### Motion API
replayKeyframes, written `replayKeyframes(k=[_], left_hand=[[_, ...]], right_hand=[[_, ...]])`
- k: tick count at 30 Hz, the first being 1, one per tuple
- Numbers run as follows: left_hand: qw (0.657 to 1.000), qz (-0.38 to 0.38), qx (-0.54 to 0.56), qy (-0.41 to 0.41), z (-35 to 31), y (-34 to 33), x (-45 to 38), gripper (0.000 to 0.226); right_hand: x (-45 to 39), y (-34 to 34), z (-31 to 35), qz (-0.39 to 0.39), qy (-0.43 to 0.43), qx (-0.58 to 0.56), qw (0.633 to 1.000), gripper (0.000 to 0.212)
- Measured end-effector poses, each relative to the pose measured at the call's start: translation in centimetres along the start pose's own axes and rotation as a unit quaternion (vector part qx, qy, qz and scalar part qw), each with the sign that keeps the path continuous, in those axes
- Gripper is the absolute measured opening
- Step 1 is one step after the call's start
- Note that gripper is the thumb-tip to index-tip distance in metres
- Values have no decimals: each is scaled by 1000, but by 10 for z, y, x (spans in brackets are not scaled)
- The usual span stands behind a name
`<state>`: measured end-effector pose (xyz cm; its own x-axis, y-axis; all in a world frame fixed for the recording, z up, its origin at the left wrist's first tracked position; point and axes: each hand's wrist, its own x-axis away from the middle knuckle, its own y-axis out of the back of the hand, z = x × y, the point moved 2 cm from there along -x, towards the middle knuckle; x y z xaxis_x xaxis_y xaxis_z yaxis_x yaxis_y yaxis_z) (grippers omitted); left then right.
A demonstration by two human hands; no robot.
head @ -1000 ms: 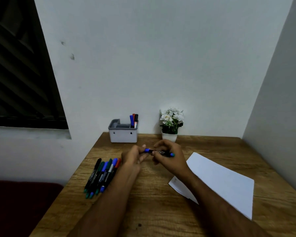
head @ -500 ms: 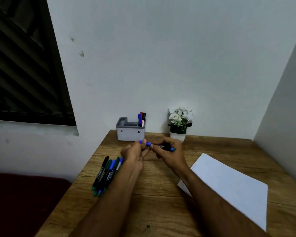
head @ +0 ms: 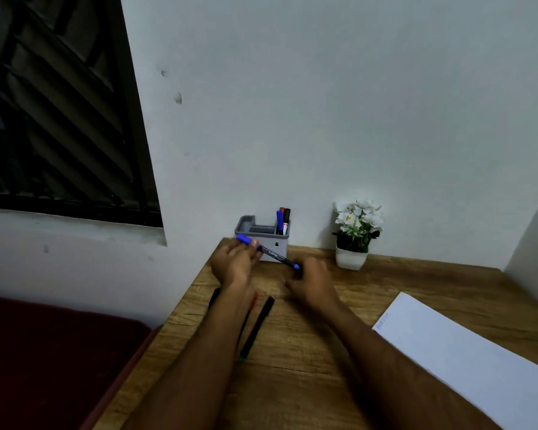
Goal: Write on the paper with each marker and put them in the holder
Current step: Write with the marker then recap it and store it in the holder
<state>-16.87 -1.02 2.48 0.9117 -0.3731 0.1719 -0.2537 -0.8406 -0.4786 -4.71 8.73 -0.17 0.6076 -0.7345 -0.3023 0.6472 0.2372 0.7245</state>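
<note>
Wood-grain laminate covers the table (head: 308,361), which sits in a corner of plain pale walls. Nearest the person, a white sheet of paper (head: 466,355) lies flat at the right, smooth and matt, with a faint mark near its far left corner. Left of it, partly under the left forearm, loose markers (head: 257,324) lie on the wood with their long axes running away from the person; how many there are cannot be told.

Further out, both hands meet above the table. The left hand (head: 233,265) pinches the blue marker (head: 272,253) just behind its blue cap, fingers curled round the slim black barrel. The right hand (head: 312,285) has its fingers curled loosely below the marker's other end; whether they touch the blue tail cannot be told. The marker lies nearly level, its long axis running from upper left to lower right, capped end at the left.

Just beyond the marker stands the holder (head: 263,234), a small grey and white plastic box with compartments. Three markers stand upright in its right compartment. The left hand is nearer the holder, so it seems best placed to tip the marker upright and drop it in.

A white pot of white flowers (head: 356,231) stands against the wall to the right.
</note>
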Motion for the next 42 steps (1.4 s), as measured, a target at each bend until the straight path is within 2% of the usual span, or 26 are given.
replayKeyframes(k=[2,6,11,15,19,28,42], left_hand=[[994,-15,-40,-99,-15,-3,-8,26],[949,-36,-148,-277,-42,-13,-20,29],[907,-32,-195,-373,-59,-26,-37,26],[878,-23,-243,-411,-61,-28,-44,25],[864,-15,-284,-415,-58,-32,-55,25],[868,9,-371,-329,-39,-26,-70,28],[871,-14,-392,-296,-27,0,-61,25]], right_hand=[[-1,-3,2,4,1,37,999,14],[-1,-10,17,20,38,51,998,14],[-1,-20,31,20,106,66,992,20],[-2,-25,38,25,136,81,987,28],[-2,-29,40,32,139,81,986,28],[0,-25,28,39,122,81,988,28],[14,-21,21,33,102,59,992,36]])
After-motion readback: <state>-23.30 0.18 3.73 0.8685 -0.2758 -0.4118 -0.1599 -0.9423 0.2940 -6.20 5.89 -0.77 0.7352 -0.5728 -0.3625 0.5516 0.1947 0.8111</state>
